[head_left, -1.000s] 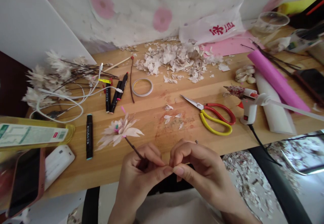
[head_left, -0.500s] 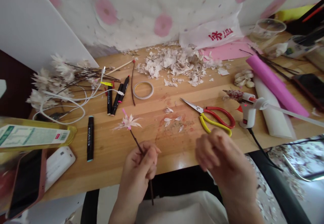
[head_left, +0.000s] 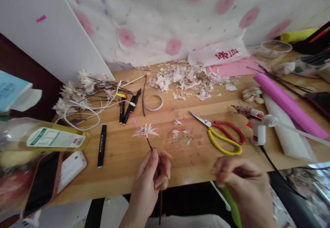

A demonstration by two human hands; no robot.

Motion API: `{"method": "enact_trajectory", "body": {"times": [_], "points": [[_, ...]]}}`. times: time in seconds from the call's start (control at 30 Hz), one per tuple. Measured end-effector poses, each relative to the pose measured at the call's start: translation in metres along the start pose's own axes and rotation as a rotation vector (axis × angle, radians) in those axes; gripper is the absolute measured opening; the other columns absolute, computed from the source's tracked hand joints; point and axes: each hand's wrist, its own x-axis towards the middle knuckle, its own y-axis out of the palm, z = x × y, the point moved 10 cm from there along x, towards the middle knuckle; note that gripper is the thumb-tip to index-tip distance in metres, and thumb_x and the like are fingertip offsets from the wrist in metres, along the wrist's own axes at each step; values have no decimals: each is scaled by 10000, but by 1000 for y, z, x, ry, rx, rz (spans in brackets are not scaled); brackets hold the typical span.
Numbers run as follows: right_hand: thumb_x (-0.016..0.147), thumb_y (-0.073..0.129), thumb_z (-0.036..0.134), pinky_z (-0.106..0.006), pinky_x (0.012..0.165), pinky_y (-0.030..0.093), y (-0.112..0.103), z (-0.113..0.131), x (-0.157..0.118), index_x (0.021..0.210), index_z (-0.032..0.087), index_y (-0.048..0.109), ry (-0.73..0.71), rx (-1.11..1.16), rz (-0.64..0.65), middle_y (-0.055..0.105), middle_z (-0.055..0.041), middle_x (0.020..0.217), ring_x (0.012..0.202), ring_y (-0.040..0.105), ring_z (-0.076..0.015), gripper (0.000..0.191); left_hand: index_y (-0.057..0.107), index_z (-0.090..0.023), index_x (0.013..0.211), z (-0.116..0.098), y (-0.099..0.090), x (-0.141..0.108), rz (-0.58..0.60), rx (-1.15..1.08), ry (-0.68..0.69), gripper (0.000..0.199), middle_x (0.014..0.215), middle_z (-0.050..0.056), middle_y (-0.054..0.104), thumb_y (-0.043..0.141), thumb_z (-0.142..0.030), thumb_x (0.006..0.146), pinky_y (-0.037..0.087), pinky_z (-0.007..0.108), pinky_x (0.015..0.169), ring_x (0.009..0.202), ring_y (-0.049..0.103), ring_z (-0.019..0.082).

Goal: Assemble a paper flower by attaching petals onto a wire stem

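Observation:
My left hand (head_left: pixel 152 174) is closed around the dark stem of an artificial flower (head_left: pixel 146 131), which stands up above the fist with pale petals and a thin pink strip at its head. The stem's lower end shows below the hand. My right hand (head_left: pixel 242 183), over the table's front edge, has its fingers curled together; it is a little blurred, and whatever they may pinch cannot be made out. Several loose petals (head_left: pixel 175 132) lie on the wood beyond my hands. Scissors (head_left: pixel 219 132) with one red and one yellow handle rest beyond my right hand.
A glue gun (head_left: pixel 257 128) stands at right beside pink and white rolls (head_left: pixel 286 101). A petal heap (head_left: pixel 185 78) lies at the back. Left are finished flowers (head_left: pixel 77 87), a white cable (head_left: pixel 95 113), markers (head_left: pixel 102 145), a tape ring (head_left: pixel 153 102), a bottle (head_left: pixel 56 137) and a phone (head_left: pixel 42 183).
The view has shifted, so the table's things sit lower and further right. My left hand still holds the flower, its stem now turned a little. My right hand's fingers have drawn together.

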Motion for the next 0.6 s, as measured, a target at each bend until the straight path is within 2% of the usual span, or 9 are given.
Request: {"method": "enact_trajectory", "body": {"times": [0.07,0.1,0.17,0.2,0.3,0.37,0.43,0.5,0.6], "points": [[860,820,304,-207,427,530,31,-14,-4,791,259,816,62,-101,130,748,-13,599,446,652,-142,82,769,-188,812,-4,-2,-2,-35,64,72,362,681,10,669,708,-534,899,438,169,556,580,511,85],[907,765,332,-218,466,552,46,-19,-7,795,243,814,67,-161,196,757,-27,623,486,676,-151,152,777,-198,817,-6,-2,-3,-46,95,112,360,754,29,707,688,-533,915,496,197,695,727,596,122],[961,680,403,-237,551,580,70,-25,-14,831,216,792,59,-242,286,773,-54,721,610,713,-169,254,791,-225,865,-10,-1,-5,-62,158,178,364,915,46,752,643,-549,939,487,259,922,976,634,179],[972,657,435,-239,572,579,79,-28,-19,857,213,769,67,-243,315,768,-55,758,643,709,-168,274,795,-238,900,-10,-1,-5,-68,195,187,376,984,50,760,619,-567,945,471,284,969,1034,630,197],[1001,603,496,-225,574,557,90,-34,-32,917,242,700,119,-179,325,708,-17,748,630,656,-145,285,805,-246,984,-7,9,-7,-28,312,135,431,1080,72,773,582,-613,945,475,323,965,1045,651,228],[991,610,533,-235,577,556,89,-36,-40,928,263,687,157,-116,312,688,-18,769,648,643,-157,288,813,-237,1013,-5,25,-8,66,360,87,462,1066,91,787,572,-625,944,503,323,898,985,684,233],[973,622,570,-249,539,550,87,-38,-45,908,274,683,221,-43,307,657,-17,741,612,615,-168,310,817,-234,1043,-12,40,-10,145,385,97,457,1050,99,800,580,-612,944,522,319,860,946,710,232],[983,565,619,-251,431,501,85,-39,-47,847,279,657,275,30,300,573,6,633,489,522,-154,378,818,-244,1061,-25,48,-11,150,374,169,399,1024,88,813,623,-569,938,528,319,896,951,724,225],[964,525,691,-246,329,419,82,-39,-47,804,286,619,322,125,259,462,30,555,403,401,-140,445,821,-249,1033,-44,50,-9,77,278,275,282,937,64,832,712,-476,906,531,346,968,966,743,227]]}}
